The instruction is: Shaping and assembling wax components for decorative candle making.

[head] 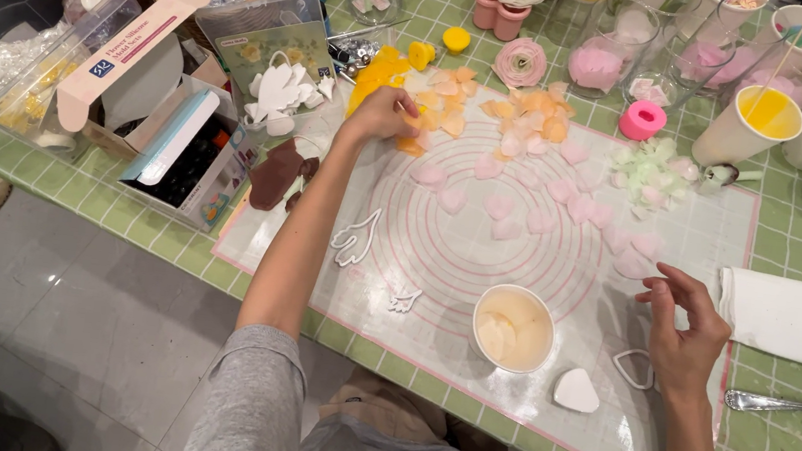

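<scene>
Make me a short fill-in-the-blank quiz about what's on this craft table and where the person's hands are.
1. The left hand reaches into the pile of ______ coloured petals.
2. The right hand hovers over the mat, and it holds ______.
3. The spoon lies to the ______ of the right hand.
4. The paper cup near the mat's front edge stands ______.

Missing words: orange; nothing; right; upright
</scene>
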